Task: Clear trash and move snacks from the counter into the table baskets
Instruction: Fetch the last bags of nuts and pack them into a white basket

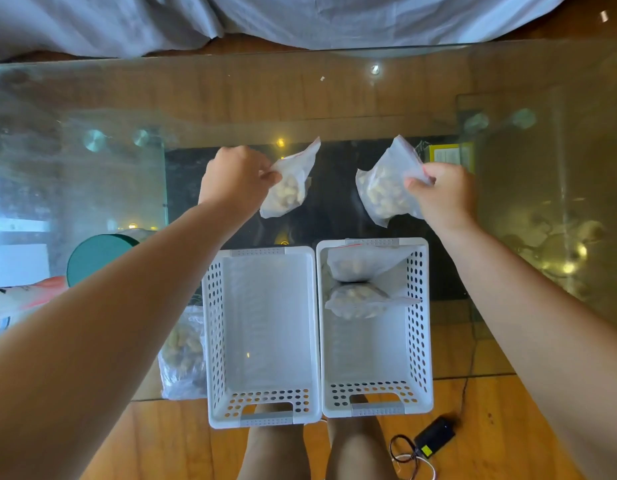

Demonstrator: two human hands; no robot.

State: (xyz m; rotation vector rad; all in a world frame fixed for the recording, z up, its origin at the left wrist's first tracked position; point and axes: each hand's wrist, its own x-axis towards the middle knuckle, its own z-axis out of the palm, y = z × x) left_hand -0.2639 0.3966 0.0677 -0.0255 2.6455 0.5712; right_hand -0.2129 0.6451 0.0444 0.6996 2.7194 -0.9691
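Snack bags of thin clear plastic, one in each hand, are held above the glass tabletop just beyond the two white baskets. The left hand has its fingers closed in a pinch on the upper edge of the left bag; the right hand pinches the near side of the right bag in the same manner, so each grip is closed on film rather than on contents. Below each pinch the pale, lumpy contents have slumped into the lower corner, which indicates a soft, shapeless load of modest weight, judged light enough for a finger pinch. The film looks smooth and may slide between fingers; a hold close to the sealed strip, where the plastic is doubled, is judged the firmest. Squeezing the bulge itself could crush the pieces, which appear brittle, though the view is too blurred to confirm what they are. The right basket, below and nearer than the right-hand grip, already holds two similar bags at its far end. The left basket, below the left-hand grip, holds none. A further bag lies on the tabletop against that basket's outer wall.
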